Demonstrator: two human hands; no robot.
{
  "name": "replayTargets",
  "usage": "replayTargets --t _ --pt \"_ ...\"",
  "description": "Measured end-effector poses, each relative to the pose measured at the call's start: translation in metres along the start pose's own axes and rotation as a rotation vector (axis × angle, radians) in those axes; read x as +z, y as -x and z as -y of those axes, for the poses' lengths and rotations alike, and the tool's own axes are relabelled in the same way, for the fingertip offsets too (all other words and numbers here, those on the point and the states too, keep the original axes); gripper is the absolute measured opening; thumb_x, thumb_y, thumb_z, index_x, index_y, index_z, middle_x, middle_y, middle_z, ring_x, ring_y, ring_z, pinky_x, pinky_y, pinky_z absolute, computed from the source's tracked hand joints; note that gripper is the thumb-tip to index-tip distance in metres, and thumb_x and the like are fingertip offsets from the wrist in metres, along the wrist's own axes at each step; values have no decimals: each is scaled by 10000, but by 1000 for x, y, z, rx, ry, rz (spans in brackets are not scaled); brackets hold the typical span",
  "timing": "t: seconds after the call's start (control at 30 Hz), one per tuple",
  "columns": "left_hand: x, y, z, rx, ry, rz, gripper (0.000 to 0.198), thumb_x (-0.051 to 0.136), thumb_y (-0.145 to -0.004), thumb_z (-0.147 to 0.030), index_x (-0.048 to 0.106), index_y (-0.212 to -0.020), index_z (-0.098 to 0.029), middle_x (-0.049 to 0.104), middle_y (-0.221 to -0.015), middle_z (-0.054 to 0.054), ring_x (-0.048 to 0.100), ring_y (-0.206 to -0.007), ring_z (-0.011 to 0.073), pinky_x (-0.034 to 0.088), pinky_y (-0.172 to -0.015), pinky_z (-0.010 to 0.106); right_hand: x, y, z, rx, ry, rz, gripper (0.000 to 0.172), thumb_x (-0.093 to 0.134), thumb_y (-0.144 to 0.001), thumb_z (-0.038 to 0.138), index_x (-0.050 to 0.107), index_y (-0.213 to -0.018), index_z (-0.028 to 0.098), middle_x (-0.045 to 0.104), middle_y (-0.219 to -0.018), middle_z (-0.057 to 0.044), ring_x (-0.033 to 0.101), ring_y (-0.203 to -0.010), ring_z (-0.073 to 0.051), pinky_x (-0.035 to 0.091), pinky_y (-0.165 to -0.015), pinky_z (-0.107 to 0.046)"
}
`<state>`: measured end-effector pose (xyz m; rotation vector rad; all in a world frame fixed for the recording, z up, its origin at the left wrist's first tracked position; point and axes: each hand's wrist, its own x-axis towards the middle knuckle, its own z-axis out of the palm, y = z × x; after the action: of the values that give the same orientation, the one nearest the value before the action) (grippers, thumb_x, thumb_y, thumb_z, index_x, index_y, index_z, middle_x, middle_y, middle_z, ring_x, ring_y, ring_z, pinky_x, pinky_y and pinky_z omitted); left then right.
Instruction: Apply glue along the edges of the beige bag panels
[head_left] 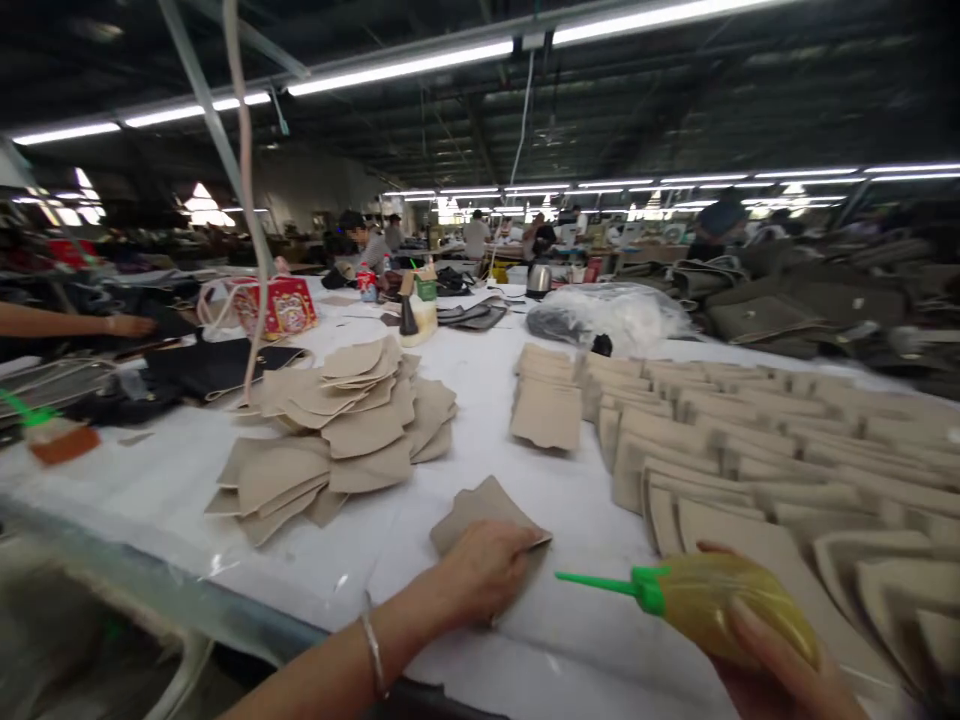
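My left hand (487, 568), with a bangle on its wrist, lies over a beige leather-like piece (480, 502) on the white table. Its fingers are closed at the piece's right edge, where a corner seems to be turned. My right hand (772, 650) grips a squeeze bottle of yellowish liquid (731, 600) with a green nozzle. The nozzle points left, its tip a little to the right of the piece and apart from it. Part of the piece is hidden under my left hand.
A loose pile of beige pieces (367, 425) lies at left. Overlapping rows of similar pieces (697, 430) cover the right side. Farther off are a red bag (277, 305), a plastic-wrapped bundle (611, 315) and a kettle (538, 281). Another person's arm (67, 322) reaches in at far left.
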<state>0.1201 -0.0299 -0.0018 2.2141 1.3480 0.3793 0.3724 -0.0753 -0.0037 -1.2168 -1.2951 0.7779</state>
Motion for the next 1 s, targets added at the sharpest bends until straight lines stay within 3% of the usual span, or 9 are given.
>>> replayTargets --t 0.1,0.17,0.4,0.6,0.73,1.0 --pt "-2 -4 1 -11 23 42 386 349 -888 -161 618 -1155 -231 686 -1087 20 602 -1000 202 431 -890 284 0 -6 14 160 -26 -70 483 679 -778 499 539 -1173 259 645 -949 -51 630 -818 -259 546 -632 -289" --pt "-3 -5 0 -19 18 53 353 352 -891 -165 645 -1078 -227 698 -1029 23 614 -957 203 431 -861 277 6 -8 20 107 84 -84 524 713 -728 531 550 -1146 260 624 -954 -28 606 -810 -228 513 -651 -249" --pt "-2 -7 0 -43 7 57 317 370 -871 -140 658 -978 -219 705 -951 36 627 -892 204 424 -815 266 24 -4 20 -64 319 -11 468 668 -776 515 519 -1149 274 555 -1145 -12 533 -1048 -259 390 -909 -335" --pt "2 -7 -1 -16 -10 38 380 378 -842 -121 636 -1097 -234 701 -1009 38 624 -938 219 427 -841 291 28 -8 19 -229 450 43 416 633 -821 490 514 -1156 275 567 -1114 -33 563 -978 -268 435 -862 -366" --pt "3 -7 -2 -6 -53 9 364 372 -849 -146 645 -1075 -229 707 -940 51 638 -897 230 441 -799 297 28 -9 16 -306 512 61 401 642 -824 470 504 -1158 295 577 -1080 -21 584 -930 -255 468 -825 -354" --pt "3 -11 -5 -39 -36 33 282 381 -847 -147 640 -942 -210 703 -920 46 636 -899 219 431 -803 288 23 -13 0 -255 532 3 440 643 -813 510 507 -1167 287 586 -1098 -25 598 -922 -268 471 -854 -389"
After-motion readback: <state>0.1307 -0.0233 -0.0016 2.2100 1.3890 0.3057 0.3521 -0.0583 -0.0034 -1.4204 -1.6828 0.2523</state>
